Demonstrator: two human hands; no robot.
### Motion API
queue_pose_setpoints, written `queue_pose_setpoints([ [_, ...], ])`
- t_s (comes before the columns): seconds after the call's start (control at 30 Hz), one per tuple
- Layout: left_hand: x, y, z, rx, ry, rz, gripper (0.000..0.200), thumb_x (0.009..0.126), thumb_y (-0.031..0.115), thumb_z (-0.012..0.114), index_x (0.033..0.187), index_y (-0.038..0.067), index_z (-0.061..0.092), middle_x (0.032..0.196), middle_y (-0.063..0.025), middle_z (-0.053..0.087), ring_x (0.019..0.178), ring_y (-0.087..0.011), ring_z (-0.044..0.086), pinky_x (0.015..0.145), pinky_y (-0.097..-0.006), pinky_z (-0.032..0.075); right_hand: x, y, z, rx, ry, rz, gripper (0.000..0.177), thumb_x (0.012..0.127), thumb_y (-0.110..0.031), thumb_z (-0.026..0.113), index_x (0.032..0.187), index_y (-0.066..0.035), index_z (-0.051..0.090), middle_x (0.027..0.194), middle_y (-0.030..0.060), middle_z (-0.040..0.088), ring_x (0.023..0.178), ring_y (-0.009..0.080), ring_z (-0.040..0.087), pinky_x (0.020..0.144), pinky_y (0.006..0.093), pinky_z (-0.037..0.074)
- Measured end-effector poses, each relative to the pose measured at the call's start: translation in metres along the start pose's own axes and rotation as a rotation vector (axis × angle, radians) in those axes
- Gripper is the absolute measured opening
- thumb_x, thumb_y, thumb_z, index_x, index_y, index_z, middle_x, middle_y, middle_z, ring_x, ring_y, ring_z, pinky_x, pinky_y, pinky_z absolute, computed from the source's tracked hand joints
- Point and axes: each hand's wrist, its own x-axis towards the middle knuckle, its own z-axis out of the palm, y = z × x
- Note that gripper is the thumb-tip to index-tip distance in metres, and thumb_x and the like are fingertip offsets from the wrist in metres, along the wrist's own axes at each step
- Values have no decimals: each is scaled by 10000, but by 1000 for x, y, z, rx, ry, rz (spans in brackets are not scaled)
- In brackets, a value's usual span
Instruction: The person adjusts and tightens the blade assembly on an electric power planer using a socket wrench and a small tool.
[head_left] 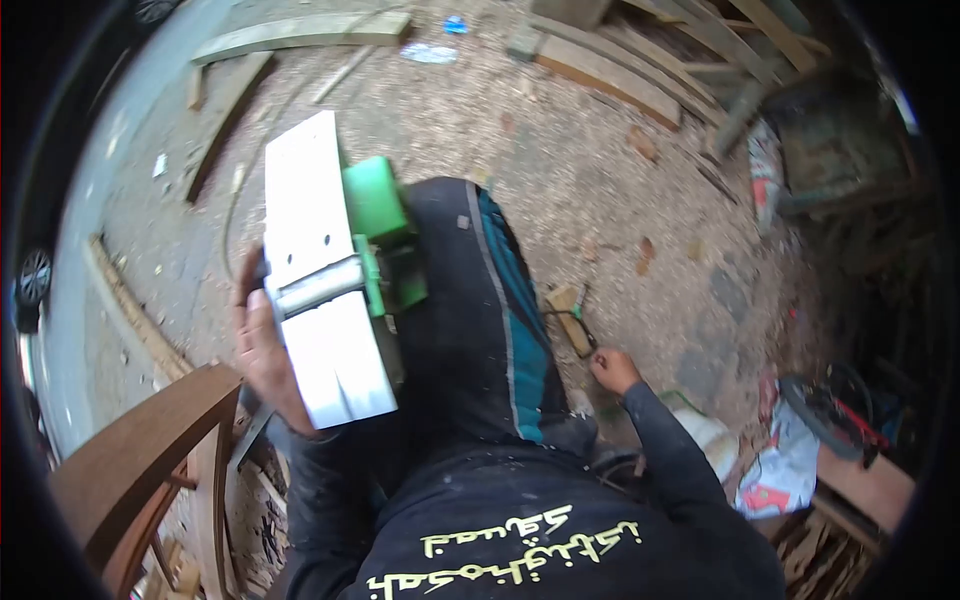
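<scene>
Brown wood shavings and sawdust [560, 150] cover the ground of an outdoor work area, with a paved strip and a vehicle wheel [35, 276] at far left. Long timbers [610, 75] lie stacked at upper right, and a pale beam [300, 33] lies at upper left. A curved wooden frame [150, 450] rises close by at lower left, near the left forearm. A crumpled plastic sack [780, 470] lies at lower right. Between the person's dark-trousered leg [465, 310] and the stacked timbers stretches a broad patch of shavings-strewn ground; the frame makes the left side tighter.

Against the thigh is a green power planer [335, 265], tilted, its bright flat plates facing up. The left hand [268, 365] grasps its outer long edge, fingers and thumb against the side, the green housing lying away from the palm. The right hand [617, 370] reaches low beside the leg, fingers curled, next to a small wood block [568, 310] and a dark cord [586, 345]; whether it grips anything cannot be told.
</scene>
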Motion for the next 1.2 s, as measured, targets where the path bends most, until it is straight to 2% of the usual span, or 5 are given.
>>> queue_pose_setpoints([
  [0.3,-4,-7,10,-50,130,-30,441,1217,108,497,1606,-86,570,1783,-268,487,1586,-277,562,1295,-407,477,64,-93,-47,43,129,-124,252,973,-180,776,1116,23,814,994,225,830,942,384,825,871,475,637],
  [0.53,8,-3,20,-166,155,-83,407,1240,134,524,1565,-92,617,1438,-188,730,1197,-170,746,1044,-326,617,81,-181,-90,131,204,-241,221,1017,-148,758,1167,7,806,963,159,823,909,257,812,847,420,625],
  [0.73,11,0,16,-144,141,-87,417,1231,121,512,1596,-65,588,1392,-168,747,1150,-165,764,997,-331,636,112,-226,-114,193,264,-304,269,1044,-178,760,1255,-18,807,985,134,816,935,244,807,857,419,634],
  [0.97,-1,-14,-8,-60,72,30,476,1211,100,477,1667,-21,540,1594,-227,671,1342,-276,763,1127,-426,655,147,-151,-77,250,485,-225,322,1017,-138,752,1314,-18,783,1033,160,809,952,306,808,884,438,640],
  [1.2,12,-9,-11,-49,97,-62,478,1228,135,420,1677,-2,516,1610,-235,654,1296,-311,796,1045,-449,723,60,-74,4,240,380,106,285,978,-140,769,1226,-1,758,1127,189,768,990,334,773,913,455,629],
])
